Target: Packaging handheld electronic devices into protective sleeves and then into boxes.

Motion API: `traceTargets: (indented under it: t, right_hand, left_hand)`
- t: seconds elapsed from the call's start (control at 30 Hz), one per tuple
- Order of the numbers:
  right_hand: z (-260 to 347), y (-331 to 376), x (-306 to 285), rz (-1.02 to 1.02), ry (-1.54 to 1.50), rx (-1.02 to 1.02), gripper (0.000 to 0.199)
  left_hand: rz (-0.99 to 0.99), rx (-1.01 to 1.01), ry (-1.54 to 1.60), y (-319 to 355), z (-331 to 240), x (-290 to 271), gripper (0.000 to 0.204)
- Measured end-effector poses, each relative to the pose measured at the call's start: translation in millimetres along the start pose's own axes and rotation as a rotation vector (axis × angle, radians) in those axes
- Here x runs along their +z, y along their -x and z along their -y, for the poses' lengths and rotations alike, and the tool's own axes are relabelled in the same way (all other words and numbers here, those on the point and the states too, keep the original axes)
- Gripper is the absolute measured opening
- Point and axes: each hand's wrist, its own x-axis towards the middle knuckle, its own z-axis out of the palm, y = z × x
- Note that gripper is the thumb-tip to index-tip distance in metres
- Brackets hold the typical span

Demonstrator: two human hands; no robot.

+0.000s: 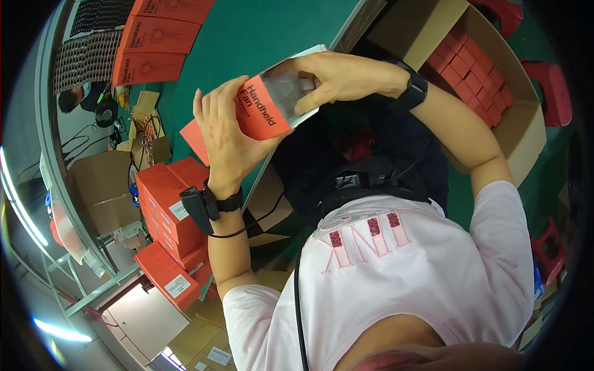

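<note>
A red cardboard fan box [263, 111] with dark print is tilted above the green table, its opening toward the right. My left hand [226, 127] is closed round its left side, with the thumb along the lower edge. At the opening, my right hand [322, 77] has its thumb and fingers closed on a clear plastic bag [284, 89], partly inside the box. Something greyish shows through the plastic, but its kind is unclear. Another red piece of card or box [195, 141] shows behind my left hand; its shape is mostly hidden.
Red boxes [151, 49] stand in a row on the green table [223, 37], beside a stack of metallic-looking strips [88, 59]. More red boxes [170, 210] are piled at the left. A large open carton [520, 136] at the right holds several small red boxes [470, 71]. Red stools [547, 93] stand beyond it.
</note>
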Motion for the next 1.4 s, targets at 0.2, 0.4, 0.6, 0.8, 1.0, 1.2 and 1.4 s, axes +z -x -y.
traceTargets:
  t: [0.2,0.4,0.6,0.8,1.0,1.2,1.4]
  right_hand:
    - [-5,-33,-23,-0.055,0.202,-0.223,0.024]
    - [-37,-50,-93,-0.147,0.23,-0.183,0.022]
    - [-18,-62,-88,-0.383,0.497,-0.161,0.029]
    - [30,-72,-40,-0.097,0.899,-0.039,0.023]
    - [14,-76,-49,-0.206,0.608,-0.141,0.02]
    - [22,-77,-51,-0.575,0.367,-0.176,0.021]
    - [22,-94,-14,-0.784,0.546,-0.504,0.017]
  left_hand:
    - [0.04,-0.094,0.083,-7,1,-7,0.1]
    - [0.175,-0.361,0.034,-8,19,-12,0.102]
    - [0.09,-0.343,-0.016,2,31,8,0.106]
    - [-0.067,-0.318,0.087,-34,9,27,0.092]
    - [-0.117,-0.356,0.162,-30,9,33,0.079]
    - [-0.139,-0.407,0.209,-36,13,32,0.079]
    - [-0.12,-0.431,0.231,-42,15,32,0.081]
